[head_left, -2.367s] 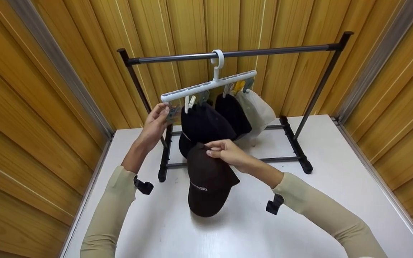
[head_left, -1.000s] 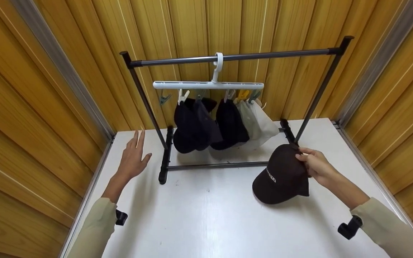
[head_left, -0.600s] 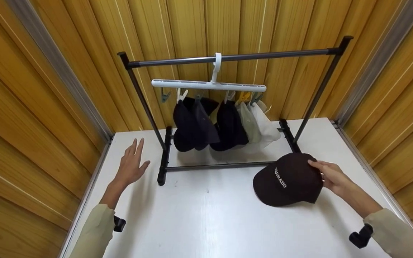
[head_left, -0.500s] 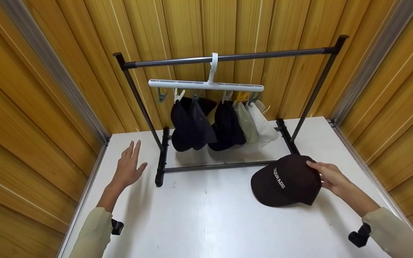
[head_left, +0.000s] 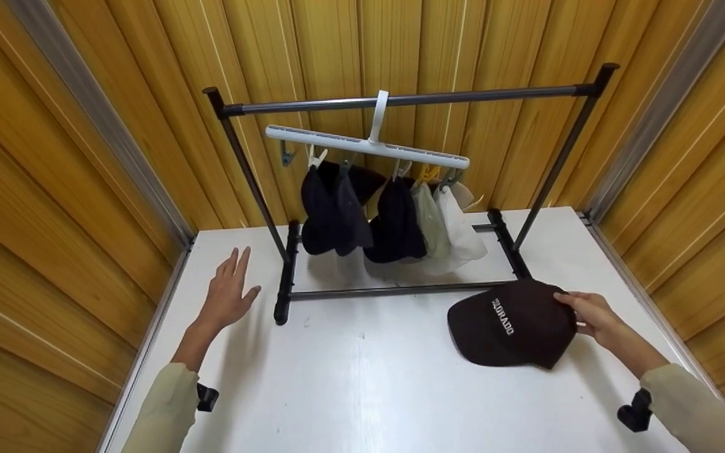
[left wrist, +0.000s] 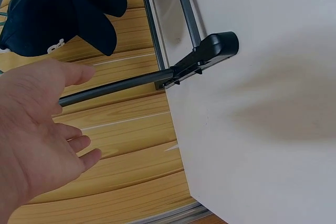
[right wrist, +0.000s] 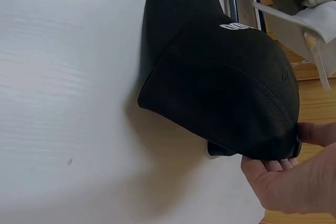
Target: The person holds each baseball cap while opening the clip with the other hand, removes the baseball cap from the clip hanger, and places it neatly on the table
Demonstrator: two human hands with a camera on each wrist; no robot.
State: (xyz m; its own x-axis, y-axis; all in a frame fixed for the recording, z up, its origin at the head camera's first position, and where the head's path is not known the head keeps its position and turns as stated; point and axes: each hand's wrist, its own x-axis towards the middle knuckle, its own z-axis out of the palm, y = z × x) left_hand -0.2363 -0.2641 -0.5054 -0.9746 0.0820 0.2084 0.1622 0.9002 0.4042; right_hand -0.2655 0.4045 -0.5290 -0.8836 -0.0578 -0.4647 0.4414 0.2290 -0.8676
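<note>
My right hand (head_left: pixel 595 316) grips a dark brown baseball cap (head_left: pixel 517 324) by its crown, thumb on the outside and fingers tucked under; white lettering shows on its front. In the right wrist view the cap (right wrist: pixel 226 77) is close over the white surface, its brim pointing away from the hand. My left hand (head_left: pixel 226 289) hovers left of the rack with fingers spread and holds nothing. A white clip hanger (head_left: pixel 369 146) tilts down to the right, bearing several caps: navy and dark ones (head_left: pixel 325 214), a sage green one (head_left: pixel 432 220) and a white one (head_left: pixel 460 220).
A dark metal rack (head_left: pixel 472 97) carries the hanger by its hook. Its black foot (head_left: pixel 282 302) stands near the left hand. At the hanger's left end a teal clip (head_left: pixel 286 154) hangs free. Wood-patterned walls (head_left: pixel 387 44) enclose the white table (head_left: pixel 337 390).
The brown cap came away from the hanger and moved right and down in my right hand. My left hand let go of the clip and drew back left. The hanger swings.
</note>
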